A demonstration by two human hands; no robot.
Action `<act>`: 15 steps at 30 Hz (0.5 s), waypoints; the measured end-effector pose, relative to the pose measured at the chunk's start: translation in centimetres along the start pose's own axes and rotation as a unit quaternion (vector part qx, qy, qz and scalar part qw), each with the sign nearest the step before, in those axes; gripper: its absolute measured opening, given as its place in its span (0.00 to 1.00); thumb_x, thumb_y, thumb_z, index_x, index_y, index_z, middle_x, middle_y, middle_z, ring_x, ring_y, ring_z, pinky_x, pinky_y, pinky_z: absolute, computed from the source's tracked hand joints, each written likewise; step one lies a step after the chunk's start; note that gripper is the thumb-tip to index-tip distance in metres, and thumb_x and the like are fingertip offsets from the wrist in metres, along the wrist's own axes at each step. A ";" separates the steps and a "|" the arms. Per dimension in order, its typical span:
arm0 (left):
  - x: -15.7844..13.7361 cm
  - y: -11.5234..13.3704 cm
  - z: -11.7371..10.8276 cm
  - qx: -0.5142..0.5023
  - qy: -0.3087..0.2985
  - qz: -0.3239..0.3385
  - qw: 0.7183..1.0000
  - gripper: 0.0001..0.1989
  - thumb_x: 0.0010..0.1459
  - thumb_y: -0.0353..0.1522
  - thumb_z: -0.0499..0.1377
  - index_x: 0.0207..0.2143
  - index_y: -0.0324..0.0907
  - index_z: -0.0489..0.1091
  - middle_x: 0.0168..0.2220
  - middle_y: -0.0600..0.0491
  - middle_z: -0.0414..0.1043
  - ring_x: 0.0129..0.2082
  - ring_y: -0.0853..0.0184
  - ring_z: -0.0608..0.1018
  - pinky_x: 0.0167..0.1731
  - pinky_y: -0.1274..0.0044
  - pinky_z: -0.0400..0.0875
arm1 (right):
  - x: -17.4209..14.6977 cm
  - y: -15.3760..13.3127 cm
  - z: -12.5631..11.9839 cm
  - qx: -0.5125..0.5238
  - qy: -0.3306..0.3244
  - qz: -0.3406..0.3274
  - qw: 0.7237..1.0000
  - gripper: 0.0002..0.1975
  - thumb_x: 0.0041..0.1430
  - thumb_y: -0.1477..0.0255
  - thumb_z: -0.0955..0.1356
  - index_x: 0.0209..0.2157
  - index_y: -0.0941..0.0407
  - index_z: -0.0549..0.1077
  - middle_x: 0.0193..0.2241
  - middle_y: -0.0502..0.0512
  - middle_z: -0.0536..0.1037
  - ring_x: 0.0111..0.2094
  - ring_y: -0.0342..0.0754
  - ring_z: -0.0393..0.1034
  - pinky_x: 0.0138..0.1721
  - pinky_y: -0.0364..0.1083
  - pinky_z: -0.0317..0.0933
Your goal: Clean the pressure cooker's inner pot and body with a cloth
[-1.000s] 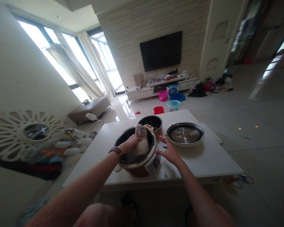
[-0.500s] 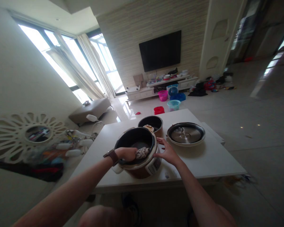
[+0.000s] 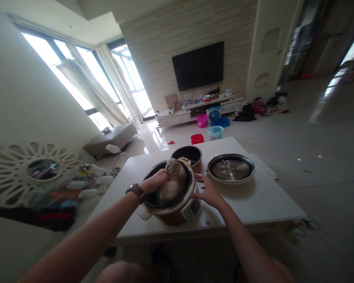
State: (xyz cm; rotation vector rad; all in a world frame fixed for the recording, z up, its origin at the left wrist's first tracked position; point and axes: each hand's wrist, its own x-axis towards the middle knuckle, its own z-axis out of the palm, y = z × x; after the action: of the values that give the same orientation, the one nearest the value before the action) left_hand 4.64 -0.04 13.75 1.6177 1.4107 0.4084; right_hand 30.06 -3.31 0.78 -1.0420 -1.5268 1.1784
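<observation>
My left hand (image 3: 155, 181), with a watch on the wrist, is closed on a crumpled grey-and-white cloth (image 3: 173, 167) over the mouth of an electric pressure cooker (image 3: 172, 216). A pale beige patch shows below the cloth inside the cooker; I cannot tell whether it is cloth or the cooker's inside. My right hand (image 3: 209, 192) has its thumb and fingers spread against the right side of the cooker's rim. Just behind the cooker stands a dark-lined inner pot (image 3: 197, 159). To the right, a round metal lid (image 3: 231, 169) lies with its inner side up.
Everything stands on a white table (image 3: 247, 204). Beyond it on the floor are a red container (image 3: 197, 138), a turquoise basket (image 3: 215, 133) and a pink basket (image 3: 202, 120). A lamp with several white shades (image 3: 105, 180) is left of the table.
My left hand has lifted the cloth from low inside the cooker up to rim height. The beige patch now shows inside. My right hand stays at the rim.
</observation>
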 end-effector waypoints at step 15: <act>-4.2 1.6 3.8 0.301 -0.027 0.143 0.942 0.23 0.59 0.24 0.54 0.53 0.45 0.79 0.52 0.45 0.83 0.50 0.55 0.83 0.52 0.70 0.72 | 0.1 -0.2 0.2 0.005 0.011 0.003 1.000 0.48 0.41 0.63 0.84 0.63 0.47 0.68 0.66 0.63 0.72 0.63 0.65 0.71 0.54 0.62 0.70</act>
State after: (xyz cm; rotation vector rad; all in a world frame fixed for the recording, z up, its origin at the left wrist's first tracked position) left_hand 7.25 -5.29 14.35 2.3270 1.3324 0.0872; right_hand 29.80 -3.27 0.99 -1.0518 -1.5003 1.1739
